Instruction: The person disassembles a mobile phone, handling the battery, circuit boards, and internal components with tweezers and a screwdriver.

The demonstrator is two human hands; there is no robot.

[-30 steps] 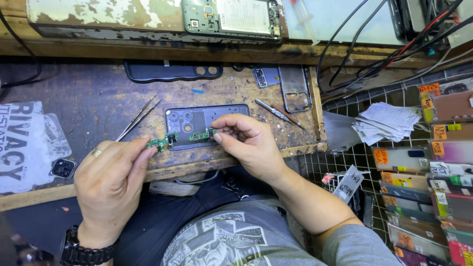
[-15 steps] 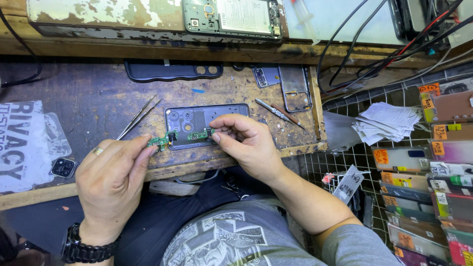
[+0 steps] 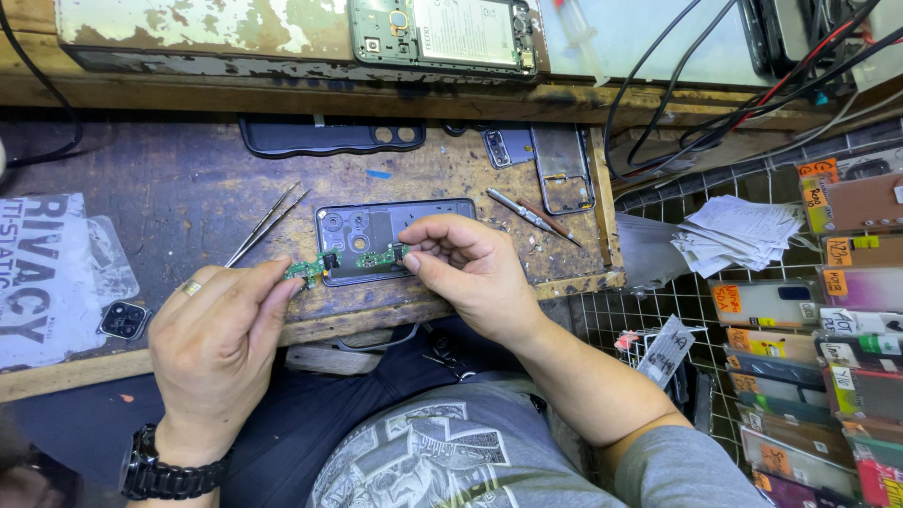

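Workbench (image 3: 169, 202): green board (image 3: 376, 256) pinched between both hands' fingertips (image 3: 410, 261)

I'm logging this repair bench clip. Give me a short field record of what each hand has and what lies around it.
left hand: pinches one end of the small green circuit board
right hand: pinches a second green board piece
below boards: dark phone frame, lying flat
bench: worn wood
nearby tools: tweezers to the left, screwdriver to the right
far edge: black back cover

Both hands (image 3: 221, 334) (image 3: 470, 268) forward, fingers pinched.
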